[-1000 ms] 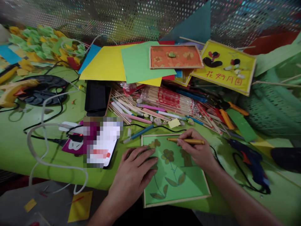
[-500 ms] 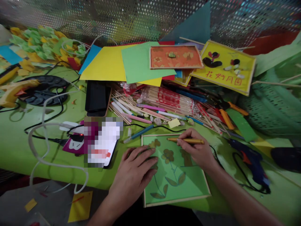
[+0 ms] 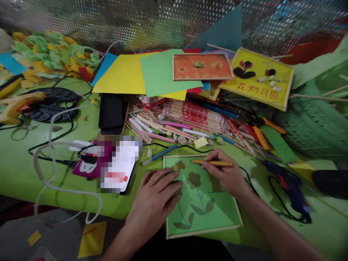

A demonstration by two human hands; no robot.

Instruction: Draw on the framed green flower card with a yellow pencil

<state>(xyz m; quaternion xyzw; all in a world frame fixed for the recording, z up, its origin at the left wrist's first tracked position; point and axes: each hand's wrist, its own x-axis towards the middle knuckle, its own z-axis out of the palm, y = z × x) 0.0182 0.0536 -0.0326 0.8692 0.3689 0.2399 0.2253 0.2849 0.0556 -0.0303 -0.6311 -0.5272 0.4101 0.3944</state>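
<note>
A green sheet [image 3: 214, 217] framed with thin wooden sticks lies at the table's front edge, bearing gold flowers and leaves with blue outlines. My left hand [image 3: 156, 194] rests flat across its left side, fingers stretched out. Between the fingers of my right hand [image 3: 224, 170] is a gold marker pen [image 3: 214, 163], held almost level. Its tip points left, over the upper part of the sheet near the flowers. Whether the tip touches the paper I cannot tell. Part of the drawing lies hidden under both hands.
Left of the sheet are a lit phone [image 3: 119, 166], a purple power strip [image 3: 85, 166] and looping white cable. A blue pen [image 3: 164, 152] lies just behind. Bundled sticks [image 3: 190, 114], coloured papers [image 3: 122, 74] and framed pictures pile up at the back. A blue glue gun [image 3: 290, 190] sits right.
My right hand has shifted slightly to the left with the gold marker pen, its tip moving a little left. My left hand has stayed in place.
</note>
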